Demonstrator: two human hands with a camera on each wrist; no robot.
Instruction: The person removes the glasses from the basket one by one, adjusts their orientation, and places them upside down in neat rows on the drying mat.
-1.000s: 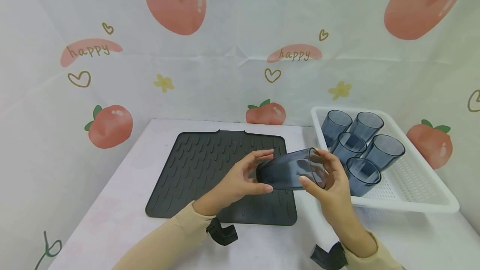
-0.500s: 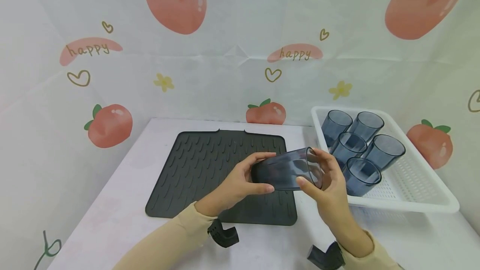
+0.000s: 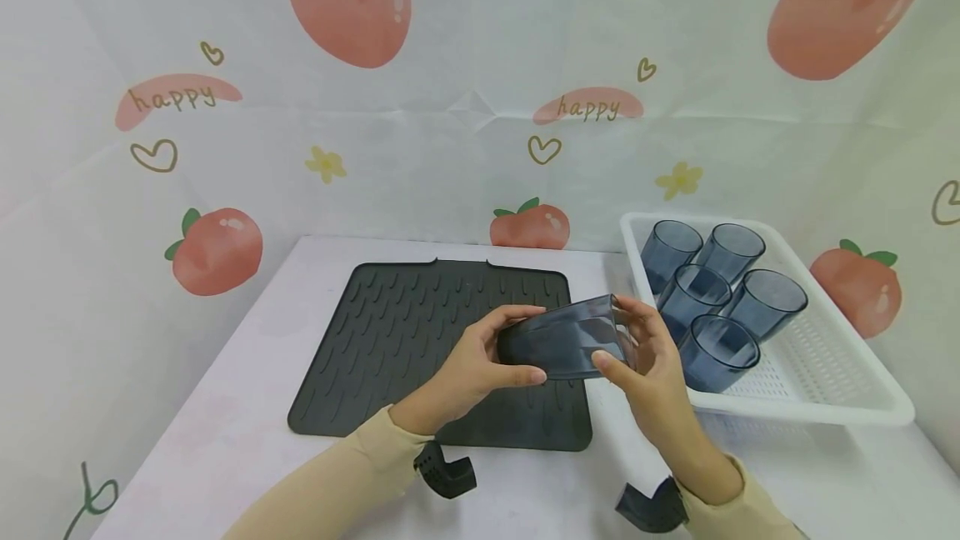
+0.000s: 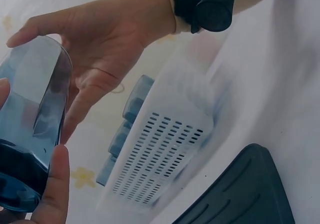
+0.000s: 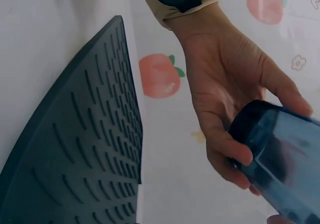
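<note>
A blue-grey tinted drinking glass (image 3: 561, 342) lies sideways in the air between both hands, above the right part of a dark ribbed mat (image 3: 405, 348). My left hand (image 3: 476, 361) grips its thick base end, thumb below and fingers above. The right hand (image 3: 654, 377) holds the rim end, its thumb on the near side and fingers round the far side. In the left wrist view, the right hand (image 4: 107, 44) spans the clear rim of the glass (image 4: 30, 99). The left hand (image 5: 230, 79) curls round the base in the right wrist view. Some fingertips are hidden behind the glass.
A white perforated basket (image 3: 847, 373) stands at the right with several matching glasses (image 3: 720, 348) leaning inside. The white table (image 3: 225, 440) runs back to a printed cloth backdrop (image 3: 450, 148). Dark bands (image 3: 444, 472) sit on both wrists.
Both hands and the glass have shifted slightly left. The glass has turned a little, so its open mouth shows less now. The basket and mat stay in place.
</note>
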